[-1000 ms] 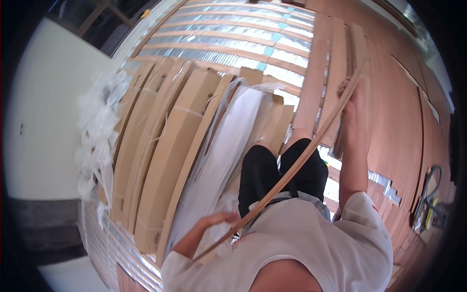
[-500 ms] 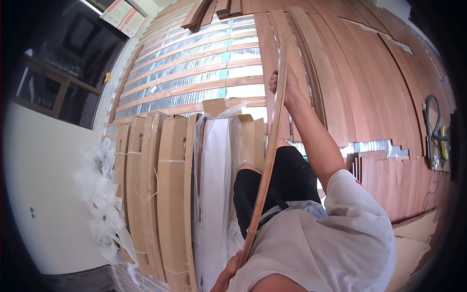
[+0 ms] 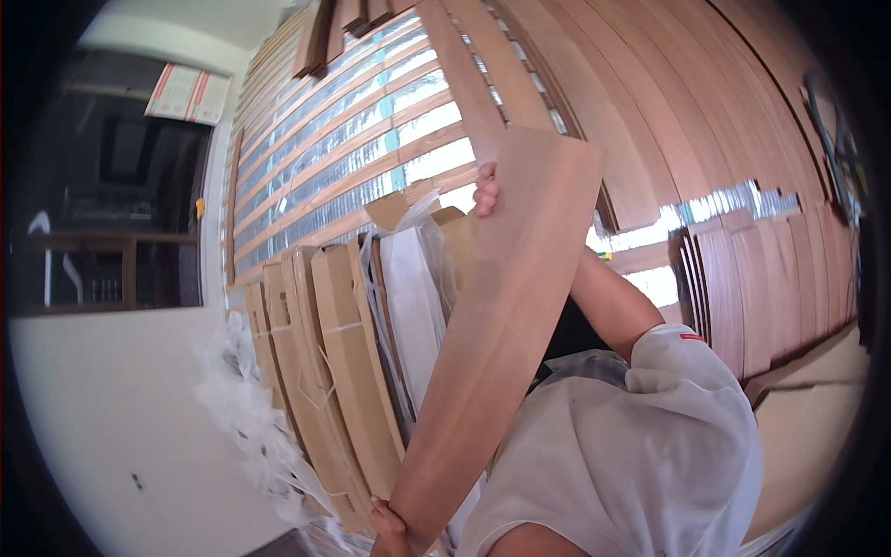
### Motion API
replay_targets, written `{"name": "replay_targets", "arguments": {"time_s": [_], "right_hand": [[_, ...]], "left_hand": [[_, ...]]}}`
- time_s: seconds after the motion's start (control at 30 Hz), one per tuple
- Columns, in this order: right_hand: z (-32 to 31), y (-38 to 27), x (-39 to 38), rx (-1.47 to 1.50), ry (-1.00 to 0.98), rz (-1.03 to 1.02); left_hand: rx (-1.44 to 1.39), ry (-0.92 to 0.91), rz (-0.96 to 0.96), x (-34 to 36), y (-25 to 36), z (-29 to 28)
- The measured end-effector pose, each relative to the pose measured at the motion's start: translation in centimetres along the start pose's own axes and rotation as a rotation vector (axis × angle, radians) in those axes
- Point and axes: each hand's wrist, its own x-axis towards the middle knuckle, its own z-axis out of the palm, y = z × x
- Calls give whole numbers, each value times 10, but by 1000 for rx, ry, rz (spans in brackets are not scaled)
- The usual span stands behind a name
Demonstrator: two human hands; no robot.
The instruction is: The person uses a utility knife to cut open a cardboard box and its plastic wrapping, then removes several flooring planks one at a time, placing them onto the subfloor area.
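Note:
A long brown wooden floorboard (image 3: 506, 316) slants across my front, its broad face turned up to view. Near its far end my right hand (image 3: 485, 190) grips it from beneath, with the fingertips curled over the left edge and the rest hidden under the wood. My left hand (image 3: 390, 527) is wrapped round the near end at the lower edge of the picture. Below the board stand long cardboard boxes (image 3: 348, 371) on edge, beside an opened one with white wrapping (image 3: 408, 297) in it.
Wooden battens over silvery foil (image 3: 343, 139) cover the floor ahead. Laid floorboards (image 3: 668, 111) spread to the right, with a stack of boards (image 3: 770, 278) nearer me. Crumpled clear plastic (image 3: 251, 408) lies between the boxes and the white wall (image 3: 93, 408). More boards (image 3: 320, 37) lie at the back.
The floorboard has turned from edge-on to showing its broad face. Both hands moved left with it, the right one also nearer me. My view has shifted as well.

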Motion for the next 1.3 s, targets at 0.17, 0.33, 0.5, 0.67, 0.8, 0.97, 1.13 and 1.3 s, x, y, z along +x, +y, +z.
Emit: {"name": "replay_targets", "arguments": {"time_s": [0.17,0.33,0.5,0.67,0.8,0.97,1.13,1.3], "right_hand": [[61,-3,-43,-117,-87,-12],[79,-28,-74,-55,-169,-65],[74,-62,-102,-407,-123,-119],[18,-182,-220,-411,419,-303],[71,-197,-264,-1129,616,-106],[57,-206,-289,-1413,808,-111],[57,-209,-307,-1292,741,-65],[53,-231,-321,-1662,838,123]], "left_hand": [[-47,115,66,29,18,-15],[-78,-44,-85,45,61,-12],[-184,-17,39,55,112,15],[-120,102,281,118,44,46],[102,206,538,135,31,70],[195,87,269,116,95,73],[194,147,382,112,101,79],[233,226,528,127,105,84]]}}
